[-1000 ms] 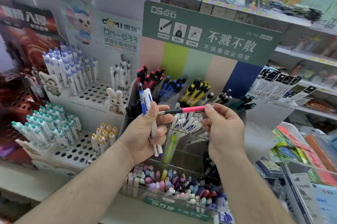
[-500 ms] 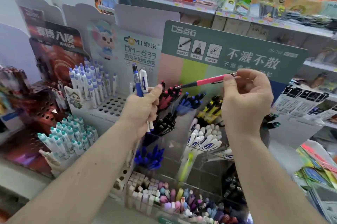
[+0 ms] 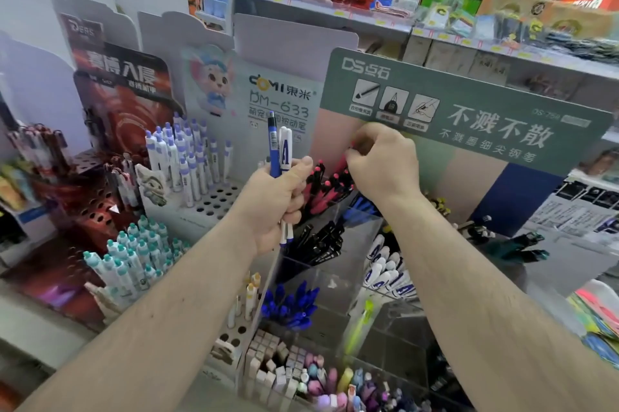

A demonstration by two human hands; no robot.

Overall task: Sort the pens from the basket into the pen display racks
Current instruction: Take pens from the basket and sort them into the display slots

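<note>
The tall green-headed card display rack [image 3: 462, 103] bears the white logo "DS" and large Chinese characters, with three small pictograms beneath the logo. To its left the pale card rack with a cartoon animal [image 3: 214, 83] reads "DOMI" and "DM-633", and at the far left a dark red card rack [image 3: 120, 83] carries white Chinese lettering under "DERS". The clear compartments of the green rack hold pens sorted by colour. The red-and-black pens [image 3: 330, 192] fill its top left compartment. The right hand [image 3: 382, 160] hovers at that compartment, fingers curled in a pinching grip at the red pen tops; a trace of red shows at the fingertips, but I cannot tell what it holds. The left hand [image 3: 278, 200], just left of that compartment, grasps upright a blue pen with a barcode label [image 3: 274, 147] and white pens with blue markings [image 3: 284, 150].
</note>
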